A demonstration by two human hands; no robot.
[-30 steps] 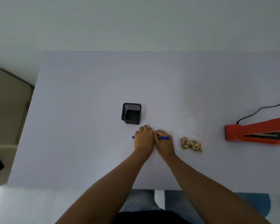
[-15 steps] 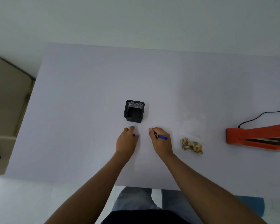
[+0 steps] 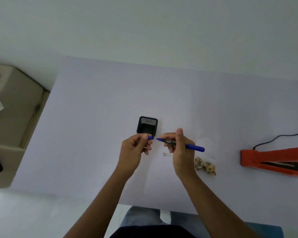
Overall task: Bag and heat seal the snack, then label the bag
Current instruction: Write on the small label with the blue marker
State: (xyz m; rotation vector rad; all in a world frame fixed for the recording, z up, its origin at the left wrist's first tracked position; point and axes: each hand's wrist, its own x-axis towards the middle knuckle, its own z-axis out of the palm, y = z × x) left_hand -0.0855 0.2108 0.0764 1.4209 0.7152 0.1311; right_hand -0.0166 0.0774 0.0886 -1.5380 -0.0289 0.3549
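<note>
My right hand (image 3: pixel 178 146) grips an uncapped blue marker (image 3: pixel 194 147), tip pointing left, raised above the table. Just left of the tip, my left hand (image 3: pixel 135 148) pinches the marker's blue cap (image 3: pixel 150 137). A small white label (image 3: pixel 165 154) lies on the table under my hands. To the right of my right wrist lies the clear bag holding the brown speckled snack (image 3: pixel 205 166). The orange heat sealer (image 3: pixel 273 160) sits at the right edge with its jaw raised.
A black mesh pen holder (image 3: pixel 141 125) stands just beyond my hands. The sealer's black cord (image 3: pixel 279 137) runs off to the right. The white table (image 3: pixel 110 100) ends at my knees; a beige box (image 3: pixel 12 107) sits off its left side.
My hands pulled apart and took the cap off the marker. Both have lifted off the table, and the marker's tip now points left toward the cap.
</note>
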